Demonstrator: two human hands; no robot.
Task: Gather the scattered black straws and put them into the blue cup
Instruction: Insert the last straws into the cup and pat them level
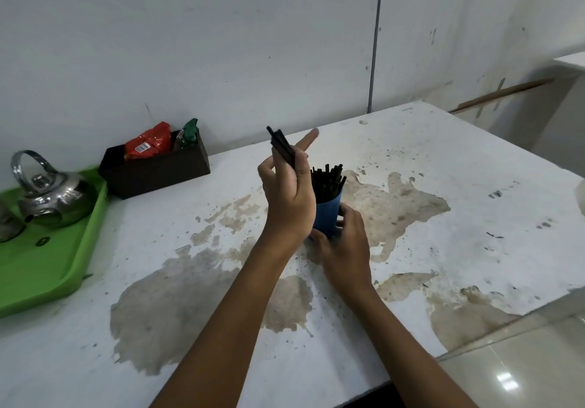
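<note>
Your right hand (343, 243) is wrapped around the lower part of the blue cup (327, 214), fingers curled on its side, holding it upright on the stained white table (443, 161). Your left hand (289, 195) is raised just beside the cup's rim, pinching a small bundle of black straws (281, 146) that tilts up and away to the left, index finger stretched out past them. Between your hands, the cup already bristles with straws in the cup (327, 183). Further off to your left, a dark box (155, 173) holds red and green packets, and a steel kettle (52, 194) sits on a green tray (47, 274).
</note>
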